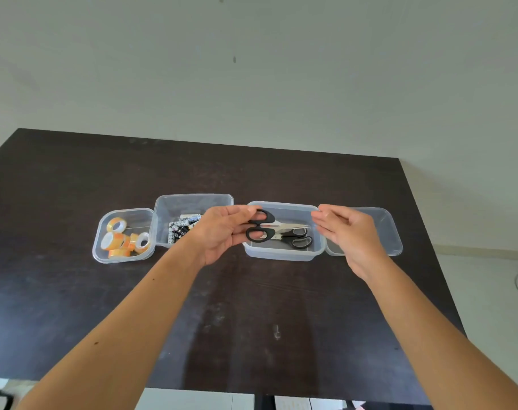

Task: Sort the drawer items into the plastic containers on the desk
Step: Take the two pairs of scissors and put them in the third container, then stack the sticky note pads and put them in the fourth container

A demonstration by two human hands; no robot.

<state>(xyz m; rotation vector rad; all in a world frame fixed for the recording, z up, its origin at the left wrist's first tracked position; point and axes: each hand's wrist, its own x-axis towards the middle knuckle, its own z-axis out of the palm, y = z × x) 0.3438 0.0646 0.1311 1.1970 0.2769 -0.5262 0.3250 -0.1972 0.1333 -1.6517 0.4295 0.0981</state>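
Note:
Black-handled scissors [265, 227] are held by their handles in my left hand [223, 232], just above a clear plastic container [284, 255]. Their blades point right toward my right hand [345, 232], which hovers with fingers apart and holds nothing. Another pair of black-handled scissors [299, 239] lies inside that container. To the left, a small container [124, 257] holds several yellow tape rolls [124, 239], and a taller container [192, 199] holds several batteries [182, 226].
A fourth clear container [390, 229] sits at the right end of the row, partly behind my right hand. All stand on a dark wooden desk [251, 321] against a pale wall. The desk's right edge borders pale floor.

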